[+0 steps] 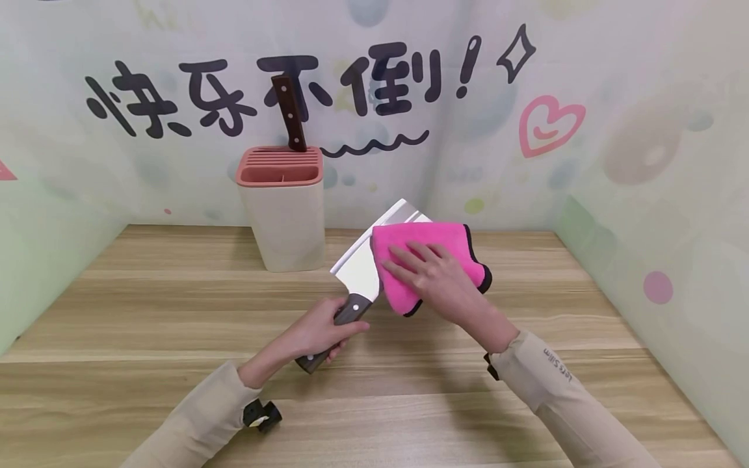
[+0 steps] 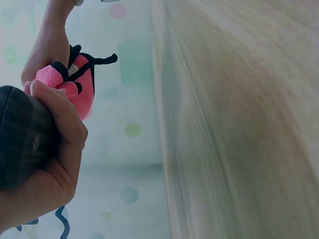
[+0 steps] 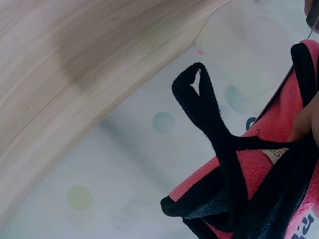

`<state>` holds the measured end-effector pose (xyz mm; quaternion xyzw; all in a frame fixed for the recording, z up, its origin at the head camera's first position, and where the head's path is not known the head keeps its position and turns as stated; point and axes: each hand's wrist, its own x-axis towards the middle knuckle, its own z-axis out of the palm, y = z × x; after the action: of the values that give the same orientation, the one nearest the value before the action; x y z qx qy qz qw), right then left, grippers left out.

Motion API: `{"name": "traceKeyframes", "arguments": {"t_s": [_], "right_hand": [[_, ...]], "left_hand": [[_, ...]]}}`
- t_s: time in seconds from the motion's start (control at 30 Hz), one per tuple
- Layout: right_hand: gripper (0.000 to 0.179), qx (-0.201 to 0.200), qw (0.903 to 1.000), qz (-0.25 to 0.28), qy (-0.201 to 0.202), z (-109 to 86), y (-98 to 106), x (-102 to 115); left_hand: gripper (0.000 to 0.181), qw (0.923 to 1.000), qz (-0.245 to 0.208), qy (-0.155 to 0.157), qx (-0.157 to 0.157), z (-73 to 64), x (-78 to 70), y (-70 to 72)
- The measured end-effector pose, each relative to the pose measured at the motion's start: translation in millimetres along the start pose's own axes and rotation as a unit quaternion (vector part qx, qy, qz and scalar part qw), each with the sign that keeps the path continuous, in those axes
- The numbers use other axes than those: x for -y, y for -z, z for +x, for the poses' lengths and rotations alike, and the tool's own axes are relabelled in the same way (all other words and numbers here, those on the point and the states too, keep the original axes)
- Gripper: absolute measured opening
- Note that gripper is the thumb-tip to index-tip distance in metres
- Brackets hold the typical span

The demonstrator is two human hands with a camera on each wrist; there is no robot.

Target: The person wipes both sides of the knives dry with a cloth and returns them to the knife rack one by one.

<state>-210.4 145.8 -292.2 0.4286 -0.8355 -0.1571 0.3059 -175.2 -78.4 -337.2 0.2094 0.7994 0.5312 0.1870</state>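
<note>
A cleaver [image 1: 358,273] with a broad shiny blade and a dark riveted handle slants over the table, its blade toward the back. My left hand [image 1: 318,328] grips the handle, thumb laid along it; in the left wrist view the handle's butt end [image 2: 22,137] looms large beside the curled fingers. Over the blade's right part lies a folded pink cloth [image 1: 453,244] with black edging. My right hand [image 1: 441,279] holds this cloth against the blade, fingers spread across the top and thumb hidden from above. A black loop [image 3: 199,99] dangles from the cloth in the right wrist view.
A white knife block [image 1: 287,227] with a pink slotted top [image 1: 281,157] stands at the back left. Out of it rises a dark-handled knife [image 1: 289,114]. The wooden table [image 1: 175,312] meets a printed backdrop [image 1: 468,149] behind and at both sides.
</note>
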Motion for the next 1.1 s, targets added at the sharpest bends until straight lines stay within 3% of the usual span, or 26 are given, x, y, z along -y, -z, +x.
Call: {"name": "traceKeyframes", "arguments": {"t_s": [0.3,1.1], "right_hand": [[0.054,0.028,0.9989,0.013,-0.035,-3.4,-2,-9],[0.048,0.007,0.9934,0.035,-0.109,-16.5,-16,-30]], "left_hand": [[0.027,0.9997,0.021,0.005,-0.006,-2.2,1.6,-0.4],[0.025,0.9996,0.023,-0.013,-0.008,-6.2,6.7,-0.4]]}}
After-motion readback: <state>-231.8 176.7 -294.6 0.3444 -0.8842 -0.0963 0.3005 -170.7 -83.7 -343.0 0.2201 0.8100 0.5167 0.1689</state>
